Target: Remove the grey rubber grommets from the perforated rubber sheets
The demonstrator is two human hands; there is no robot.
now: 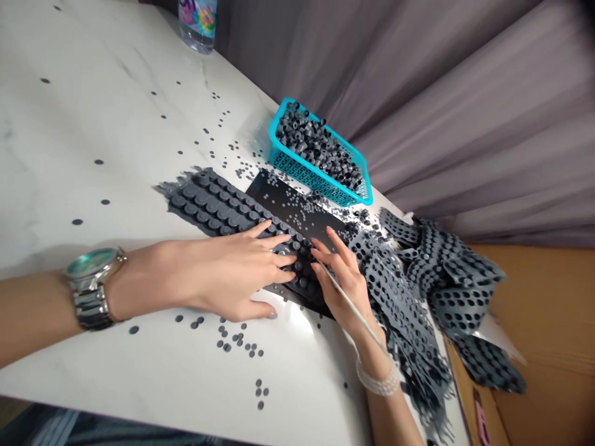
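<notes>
A dark grey rubber sheet point(223, 204) with rows of raised round parts lies slantwise on the table. My left hand point(232, 266), a metal watch point(90, 291) on its wrist, is spread flat over the sheet, fingertips resting on the round parts. My right hand point(341, 282), with a beaded bracelet at the wrist, is closed round a thin pale stick point(356, 313). The stick's tip is at the sheet's right part, partly hidden by the fingers. Beneath the sheet is a flat black board point(330, 226), strewn with small dark discs point(304, 214).
A turquoise basket point(320, 183) full of dark rubber rings stands at the back. Perforated grey rubber sheets point(400, 297) are heaped at the right, beside a cardboard box point(543, 310). A water bottle point(198, 28) stands at the far edge. Loose discs point(237, 337) dot the white table point(153, 371).
</notes>
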